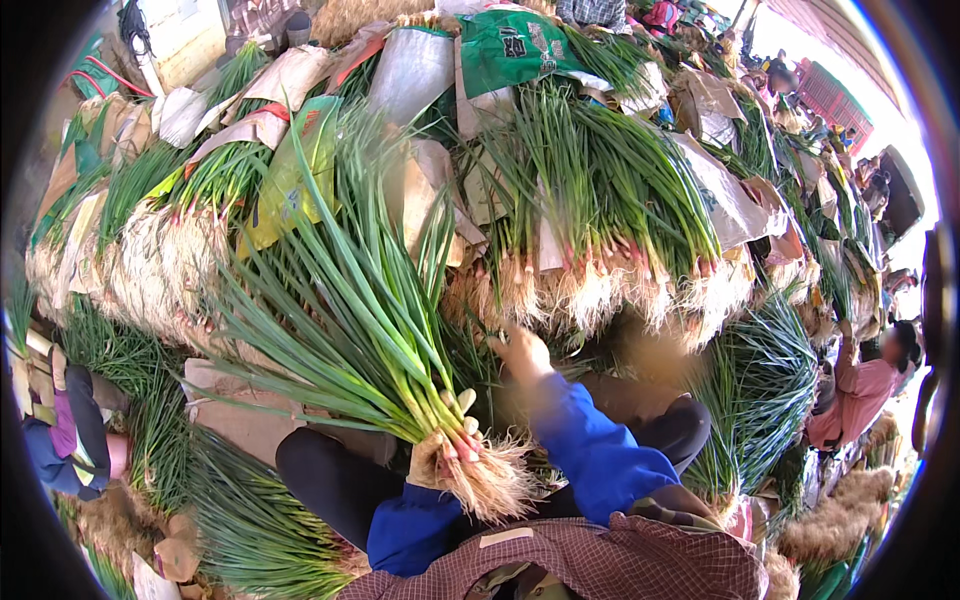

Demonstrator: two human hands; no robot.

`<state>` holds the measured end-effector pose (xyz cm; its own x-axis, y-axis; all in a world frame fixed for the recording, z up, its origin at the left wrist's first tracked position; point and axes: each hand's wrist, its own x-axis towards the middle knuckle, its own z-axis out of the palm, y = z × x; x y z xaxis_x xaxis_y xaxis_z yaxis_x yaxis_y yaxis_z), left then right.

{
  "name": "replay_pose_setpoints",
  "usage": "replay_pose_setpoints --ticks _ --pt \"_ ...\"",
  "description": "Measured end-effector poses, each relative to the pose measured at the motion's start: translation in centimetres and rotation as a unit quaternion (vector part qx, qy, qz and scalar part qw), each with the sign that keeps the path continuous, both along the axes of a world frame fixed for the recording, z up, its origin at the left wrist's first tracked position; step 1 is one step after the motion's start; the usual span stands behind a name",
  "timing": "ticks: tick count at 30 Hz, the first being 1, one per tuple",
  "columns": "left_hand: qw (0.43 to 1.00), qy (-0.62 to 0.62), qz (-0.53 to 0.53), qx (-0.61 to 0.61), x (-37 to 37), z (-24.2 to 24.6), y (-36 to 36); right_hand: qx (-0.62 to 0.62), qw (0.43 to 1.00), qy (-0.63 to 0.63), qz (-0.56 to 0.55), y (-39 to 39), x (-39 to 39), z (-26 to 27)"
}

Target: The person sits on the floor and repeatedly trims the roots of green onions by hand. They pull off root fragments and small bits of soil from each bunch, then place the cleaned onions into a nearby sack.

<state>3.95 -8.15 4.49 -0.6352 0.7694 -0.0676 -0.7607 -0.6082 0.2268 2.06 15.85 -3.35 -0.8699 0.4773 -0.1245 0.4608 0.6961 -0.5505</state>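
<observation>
In a pale glove, my left hand point(431, 459) is closed round the base of a bunch of green onions point(397, 352). The long leaves fan to the upper left, and pinkish bases with pale stringy roots point(491, 476) stick out at the lower right. My right hand point(523, 354) reaches forward beside the bunch, fingers apart, near the root ends of a row of green onions point(600, 172) laid in front of me. It is slightly blurred, and nothing clear shows in it. Both forearms wear blue sleeves.
Sacks, among them a yellow-green one point(296, 176) and a green one point(517, 49), lie among the heaped onions. More onions lie at the left point(262, 517) and right point(761, 390) of my bent legs. A person point(862, 390) sits at the right, another point(67, 435) at the left.
</observation>
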Motion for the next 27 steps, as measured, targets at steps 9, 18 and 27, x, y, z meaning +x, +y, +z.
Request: replay_pose_setpoints --ticks 9,18,27 --pt "0.997 0.059 -0.055 -0.015 -1.9 -0.9 -0.3 0.197 0.896 -0.198 0.346 -4.0 1.0 -0.8" --pt "0.999 0.019 -0.020 -0.016 -3.3 -2.5 1.9 0.212 0.971 -0.098 -0.050 5.1 -7.7 6.3" --pt "0.988 0.053 -0.070 -0.125 -2.1 -2.7 1.3 0.263 0.887 0.021 0.379 -4.4 6.3 9.1"
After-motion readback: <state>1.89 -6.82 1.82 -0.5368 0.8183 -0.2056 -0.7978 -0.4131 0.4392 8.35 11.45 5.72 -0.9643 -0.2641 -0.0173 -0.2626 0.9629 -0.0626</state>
